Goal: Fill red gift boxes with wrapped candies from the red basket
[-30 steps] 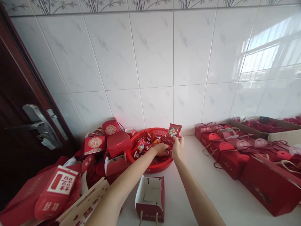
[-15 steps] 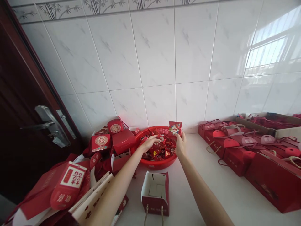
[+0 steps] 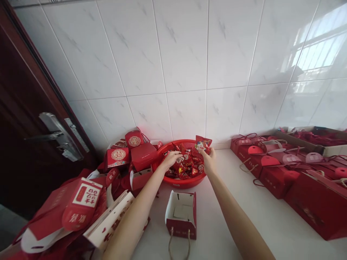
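A red plastic basket (image 3: 182, 185) full of red wrapped candies (image 3: 187, 169) stands against the tiled wall. In my right hand (image 3: 210, 159), above the basket's right side, is a red candy packet (image 3: 202, 143) with a colourful print, pinched between thumb and fingers. My left hand (image 3: 171, 159) reaches into the basket from the left, its fingers closed at a red wrapped candy (image 3: 180, 159) with pale print; the fingertips are partly hidden. Nearer to me, between my forearms, a red gift box (image 3: 181, 228) with a white inside and rope handles stands with its top open.
Red gift boxes and bags (image 3: 81, 202) are heaped at the left, by a dark door (image 3: 29, 108) with a metal handle. Rows of red boxes with handles (image 3: 273, 173) line the right side. Behind them sits a carton (image 3: 333, 151) holding red items.
My view has tipped down a little. The packet in my right hand has turned and tilts more. My left hand has shifted slightly among the candies.
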### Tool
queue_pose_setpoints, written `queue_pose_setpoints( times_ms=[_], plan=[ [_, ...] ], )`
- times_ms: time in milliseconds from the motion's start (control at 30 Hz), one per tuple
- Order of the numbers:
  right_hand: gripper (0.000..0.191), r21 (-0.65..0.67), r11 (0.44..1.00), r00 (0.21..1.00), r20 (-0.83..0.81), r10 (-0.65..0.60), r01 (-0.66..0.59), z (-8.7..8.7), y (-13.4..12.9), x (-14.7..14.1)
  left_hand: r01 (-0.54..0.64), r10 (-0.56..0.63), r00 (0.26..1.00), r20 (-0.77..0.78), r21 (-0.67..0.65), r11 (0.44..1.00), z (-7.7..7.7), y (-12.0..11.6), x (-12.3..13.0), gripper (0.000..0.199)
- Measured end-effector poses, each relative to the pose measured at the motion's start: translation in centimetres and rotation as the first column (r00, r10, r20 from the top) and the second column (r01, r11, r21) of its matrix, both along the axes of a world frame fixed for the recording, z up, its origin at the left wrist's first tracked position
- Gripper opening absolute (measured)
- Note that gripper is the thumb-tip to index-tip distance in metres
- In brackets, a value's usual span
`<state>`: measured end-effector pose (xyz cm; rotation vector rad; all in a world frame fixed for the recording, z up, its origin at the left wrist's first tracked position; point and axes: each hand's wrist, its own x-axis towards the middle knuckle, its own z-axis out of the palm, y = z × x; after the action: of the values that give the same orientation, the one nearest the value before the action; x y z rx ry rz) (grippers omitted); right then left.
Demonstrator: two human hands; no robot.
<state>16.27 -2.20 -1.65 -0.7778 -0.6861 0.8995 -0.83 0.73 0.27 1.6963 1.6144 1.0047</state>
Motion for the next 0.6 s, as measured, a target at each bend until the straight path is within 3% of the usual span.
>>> queue_pose_setpoints(
  times_ms=[167, 300, 400, 600],
  plan=[
    [0.035, 0.064, 0.998, 1.0, 0.021, 0.009, -0.011, 0.4, -0.3, -0.1, -0.088, 0.089, 0.994, -0.058, 0.014, 0.996, 0.3, -0.1, -0.5, 0.021],
    [0.03, 0.035, 0.999, 1.0, 0.022, 0.022, -0.022, 0.8, -0.5, -0.1, -0.194, 0.193, 0.969, -0.151, 0.008, 0.981, 0.3, -0.2, -1.0, 0.031],
    [0.027, 0.022, 0.999, 0.999, 0.036, 0.037, -0.038, 0.7, -0.6, -0.1, -0.212, 0.205, 0.949, -0.238, -0.001, 0.977, 0.5, -0.4, -1.1, 0.034],
    [0.026, -0.013, 1.0, 0.953, 0.304, -0.006, 0.01, 0.2, -0.6, 0.0, -0.209, 0.206, 0.903, -0.378, 0.035, 0.977, 1.3, -0.2, -1.1, 0.037]
  ],
)
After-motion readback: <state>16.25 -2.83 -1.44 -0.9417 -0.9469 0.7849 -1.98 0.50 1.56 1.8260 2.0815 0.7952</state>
